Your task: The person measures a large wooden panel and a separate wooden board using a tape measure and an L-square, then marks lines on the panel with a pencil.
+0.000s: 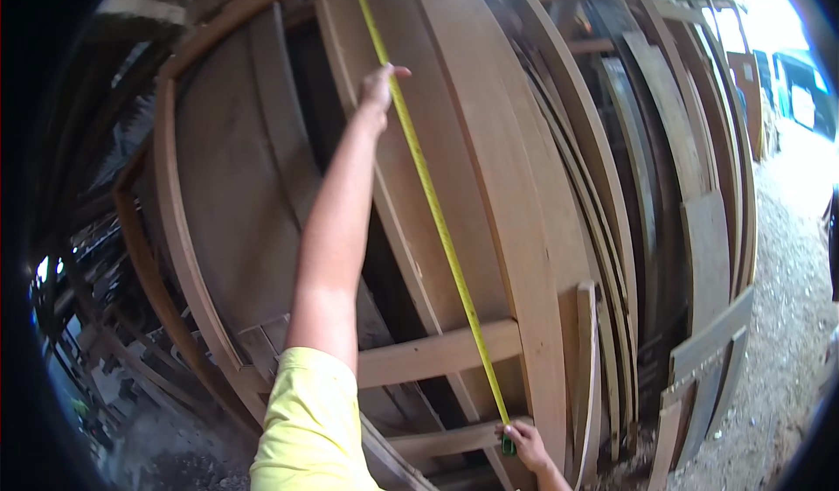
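Your right hand (528,446) grips a tape measure (509,445), its yellow blade (428,181) drawn out straight.
The case sits beside a low crosspiece (446,442) of the wooden frame (520,229); your left hand (376,93) is at the blade higher up, but whether it grips, you cannot tell. Tall boards (669,106) stand to the right.
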`<state>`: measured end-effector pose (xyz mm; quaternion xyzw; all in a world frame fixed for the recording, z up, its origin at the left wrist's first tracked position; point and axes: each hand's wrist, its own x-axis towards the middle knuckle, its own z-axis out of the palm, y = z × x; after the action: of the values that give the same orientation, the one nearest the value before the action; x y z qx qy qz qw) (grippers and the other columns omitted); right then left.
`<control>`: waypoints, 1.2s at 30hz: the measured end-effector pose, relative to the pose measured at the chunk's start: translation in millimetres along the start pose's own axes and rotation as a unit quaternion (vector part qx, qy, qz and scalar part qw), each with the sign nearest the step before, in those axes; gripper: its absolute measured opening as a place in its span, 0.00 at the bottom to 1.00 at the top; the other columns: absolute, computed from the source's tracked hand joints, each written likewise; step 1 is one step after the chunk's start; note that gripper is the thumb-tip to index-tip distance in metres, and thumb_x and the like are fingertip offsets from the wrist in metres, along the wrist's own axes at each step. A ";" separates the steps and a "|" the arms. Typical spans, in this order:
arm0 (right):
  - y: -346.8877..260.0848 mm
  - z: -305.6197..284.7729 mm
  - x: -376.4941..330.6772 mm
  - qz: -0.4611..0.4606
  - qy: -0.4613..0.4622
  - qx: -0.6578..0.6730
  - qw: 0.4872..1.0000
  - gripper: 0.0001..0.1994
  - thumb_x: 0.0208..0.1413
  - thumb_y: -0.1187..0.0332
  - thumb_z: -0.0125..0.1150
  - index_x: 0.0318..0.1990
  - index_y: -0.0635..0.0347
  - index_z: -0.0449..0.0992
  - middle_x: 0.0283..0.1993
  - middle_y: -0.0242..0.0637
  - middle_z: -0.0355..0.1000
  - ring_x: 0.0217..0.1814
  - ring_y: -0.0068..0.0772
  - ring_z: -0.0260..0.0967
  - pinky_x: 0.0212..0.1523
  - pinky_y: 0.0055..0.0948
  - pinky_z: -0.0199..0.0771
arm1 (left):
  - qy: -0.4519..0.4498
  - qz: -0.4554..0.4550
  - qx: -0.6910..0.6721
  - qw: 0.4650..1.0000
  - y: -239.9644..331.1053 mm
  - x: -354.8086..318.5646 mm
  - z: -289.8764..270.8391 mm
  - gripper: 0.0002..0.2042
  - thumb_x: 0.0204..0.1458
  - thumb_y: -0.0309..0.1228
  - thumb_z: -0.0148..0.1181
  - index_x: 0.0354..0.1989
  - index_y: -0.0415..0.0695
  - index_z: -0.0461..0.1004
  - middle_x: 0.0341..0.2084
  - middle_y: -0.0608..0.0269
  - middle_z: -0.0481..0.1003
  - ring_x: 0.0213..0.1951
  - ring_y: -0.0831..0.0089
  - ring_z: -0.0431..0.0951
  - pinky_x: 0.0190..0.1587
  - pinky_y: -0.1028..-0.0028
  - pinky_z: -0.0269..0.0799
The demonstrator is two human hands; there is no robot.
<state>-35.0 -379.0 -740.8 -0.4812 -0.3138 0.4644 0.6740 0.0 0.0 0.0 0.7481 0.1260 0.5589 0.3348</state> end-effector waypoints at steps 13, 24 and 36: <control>-3.2 15.5 15.2 -0.027 0.032 -0.010 0.999 0.17 0.75 0.59 0.59 0.52 0.64 0.85 0.40 0.29 0.81 0.40 0.16 0.70 0.44 0.23 0.73 | -0.061 -0.083 -0.011 0.995 -32.5 14.3 9.0 0.20 0.73 0.47 0.47 0.50 0.58 0.88 0.67 0.69 0.74 0.75 0.61 0.61 0.78 0.43 0.38; 7.8 18.9 23.3 -0.011 0.058 -0.017 0.998 0.16 0.74 0.59 0.60 0.50 0.63 0.85 0.39 0.28 0.81 0.39 0.17 0.71 0.42 0.24 0.72 | -0.068 -0.098 0.009 0.993 -26.8 2.6 0.7 0.19 0.73 0.47 0.46 0.52 0.59 0.87 0.68 0.69 0.72 0.76 0.59 0.59 0.78 0.41 0.35; 10.9 25.4 38.7 0.012 0.118 -0.049 0.992 0.19 0.71 0.51 0.62 0.44 0.59 0.85 0.31 0.31 0.76 0.34 0.23 0.70 0.37 0.34 0.74 | -0.114 -0.069 -0.078 0.988 -42.5 57.6 -0.9 0.22 0.71 0.42 0.51 0.63 0.42 0.80 0.71 0.53 0.67 0.70 0.62 0.65 0.75 0.63 0.55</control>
<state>-46.2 -332.9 -743.3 -0.5683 -0.2490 0.3966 0.6766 26.9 64.4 16.2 0.7682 0.0948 0.4532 0.4421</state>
